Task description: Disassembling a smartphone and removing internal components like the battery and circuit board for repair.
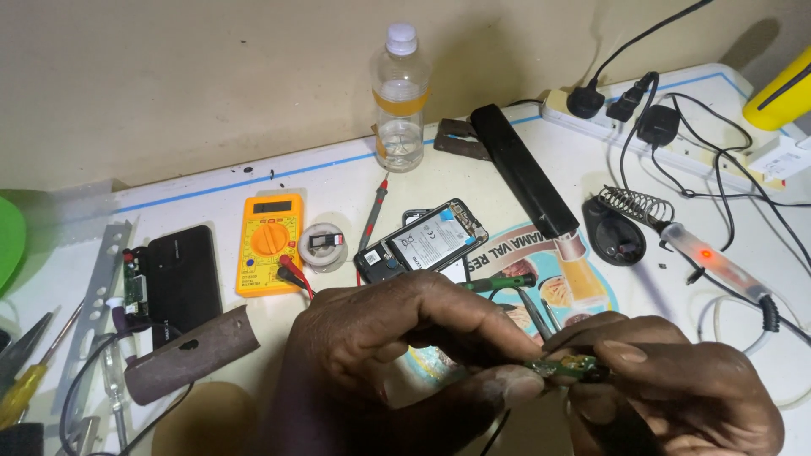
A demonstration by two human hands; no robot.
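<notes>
My left hand (397,355) and my right hand (676,380) meet near the bottom centre, both pinching a small green circuit board (564,367) between thumbs and fingertips. The board is mostly hidden by my fingers. Just beyond the hands lies an opened phone (422,241) with its battery showing, back up on the white table (355,181). Tweezers (534,311) and a green-handled tool (498,283) lie right behind my left hand.
A yellow multimeter (269,243) with red probes, a solder reel (323,245), a black phone (179,279) and a brown tube (190,355) sit left. A soldering iron (718,262) with stand (621,228), power strip (625,118), black bar (524,169) and water bottle (400,97) lie behind.
</notes>
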